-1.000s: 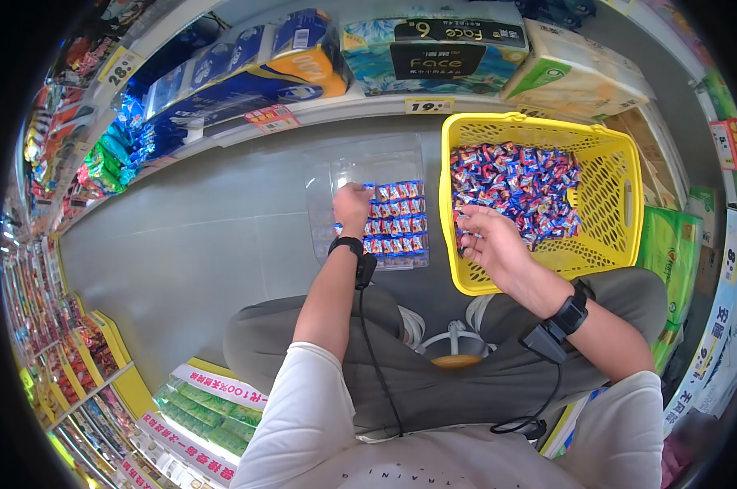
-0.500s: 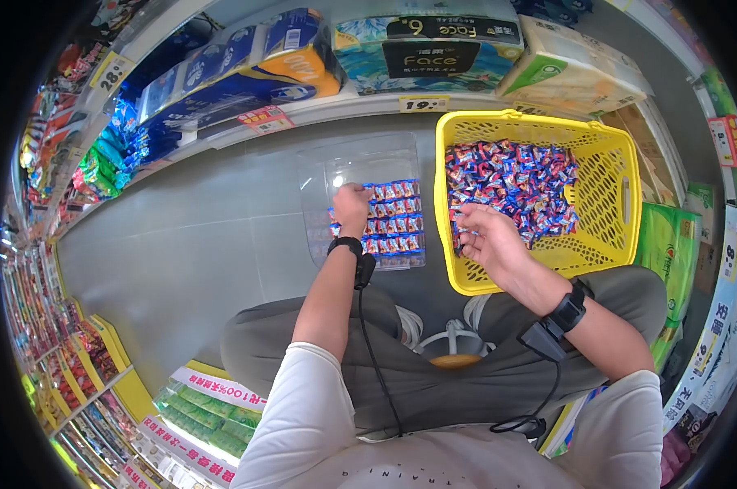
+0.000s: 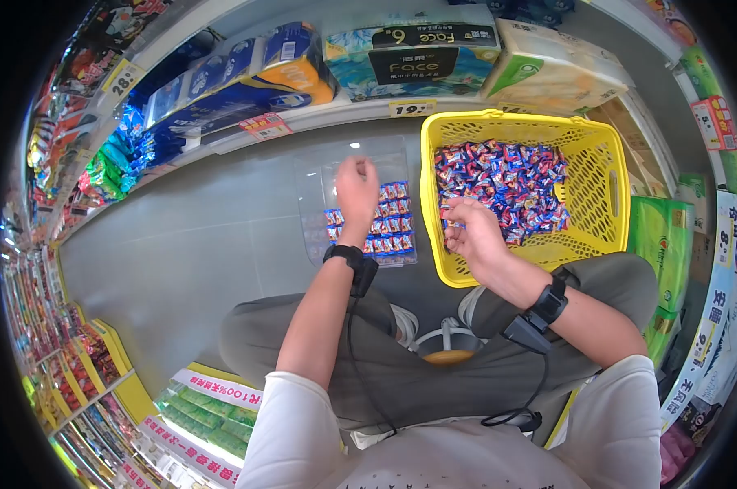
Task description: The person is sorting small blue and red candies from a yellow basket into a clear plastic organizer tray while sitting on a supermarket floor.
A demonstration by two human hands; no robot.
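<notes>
Left hand (image 3: 357,191): held over clear plastic tray (image 3: 393,165)
Right hand (image 3: 476,235): over yellow plastic basket (image 3: 600,204), seemingly placed for reach
Fingers (image 3: 459,212): curled; pinch cannot be told

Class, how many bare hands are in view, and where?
2: the left hand over the clear, rectangular plastic tray, the right hand over the yellow, perforated plastic basket.

Open floor (image 3: 197,236) extends left of the clear tray (image 3: 393,155); only a narrow strip separates the tray from the yellow basket (image 3: 430,204), whose raised wall blocks low sideways passage. The basket is accessible through its open top, partly obstructed at the near-left rim by the right hand (image 3: 472,232). Shelf edge (image 3: 213,140) and folded legs (image 3: 279,330) bound the far and near sides.
</notes>
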